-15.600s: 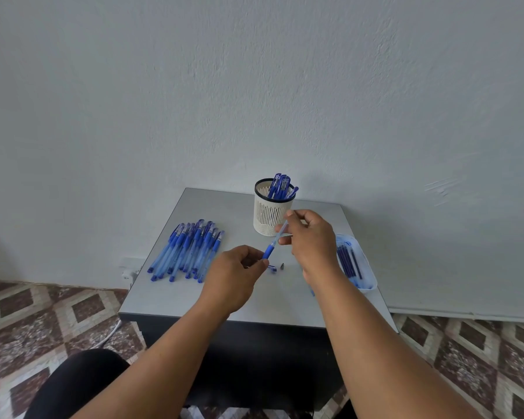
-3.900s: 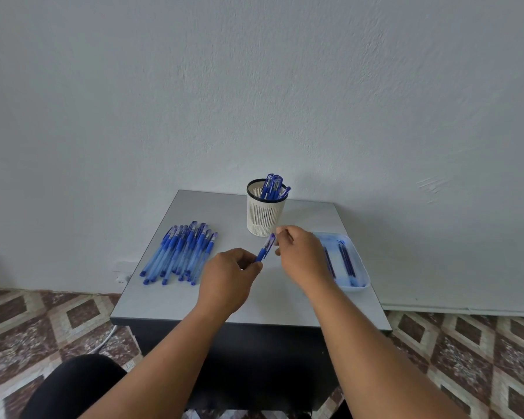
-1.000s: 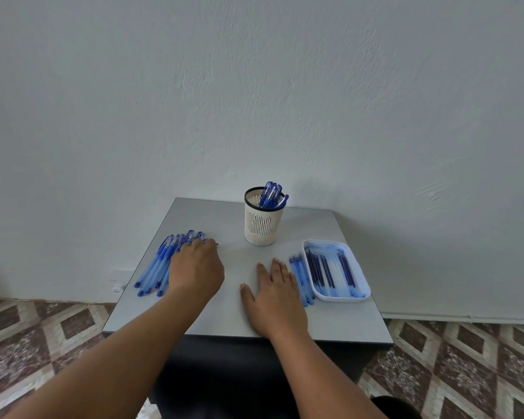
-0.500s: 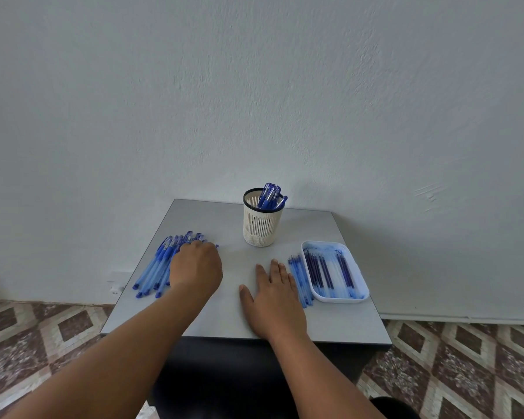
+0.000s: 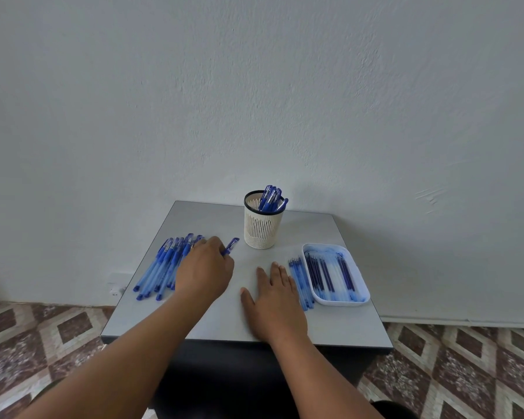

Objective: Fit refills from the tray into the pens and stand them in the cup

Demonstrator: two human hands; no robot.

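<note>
Your left hand (image 5: 204, 272) pinches one pen (image 5: 230, 246) beside the row (image 5: 164, 267); your right hand (image 5: 274, 297) lies flat, empty, on the table (image 5: 212, 219). Dragging could scatter neighbours left of the grip.

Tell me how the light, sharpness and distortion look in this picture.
Head view: soft, even light, no glare; the pen cup casts only a faint shadow on the table. Head view: pens and tray look sharp. Head view: wide-angle stretch enlarges the forearms towards the bottom edge.
</note>
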